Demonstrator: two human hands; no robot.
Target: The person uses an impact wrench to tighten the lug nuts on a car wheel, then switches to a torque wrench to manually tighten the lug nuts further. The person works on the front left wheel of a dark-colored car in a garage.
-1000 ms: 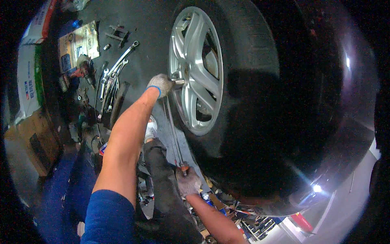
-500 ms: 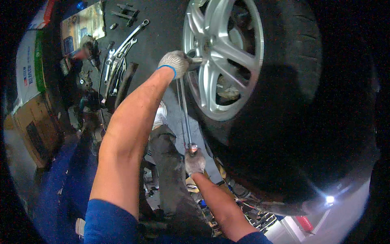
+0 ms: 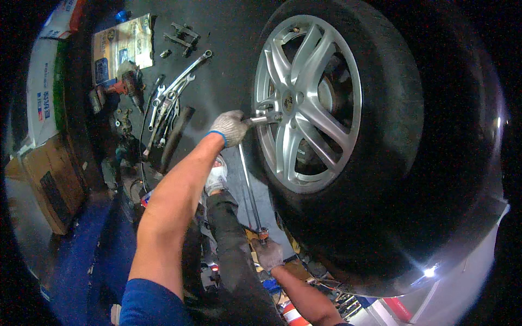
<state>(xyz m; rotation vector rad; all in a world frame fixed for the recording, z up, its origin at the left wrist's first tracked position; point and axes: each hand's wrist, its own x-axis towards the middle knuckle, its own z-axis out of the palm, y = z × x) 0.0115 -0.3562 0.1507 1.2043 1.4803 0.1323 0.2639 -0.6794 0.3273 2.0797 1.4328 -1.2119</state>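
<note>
The gloved left hand is gripping closed around the head of one long, thin steel breaker bar at the hub of the one silver alloy car wheel. The gloved right hand is clasping the bar's lower end. Several chrome spanners are lying on the dark floor.

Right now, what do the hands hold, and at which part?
Both hold one long wrench: left hand at its head by the wheel, right hand at the handle end.
</note>
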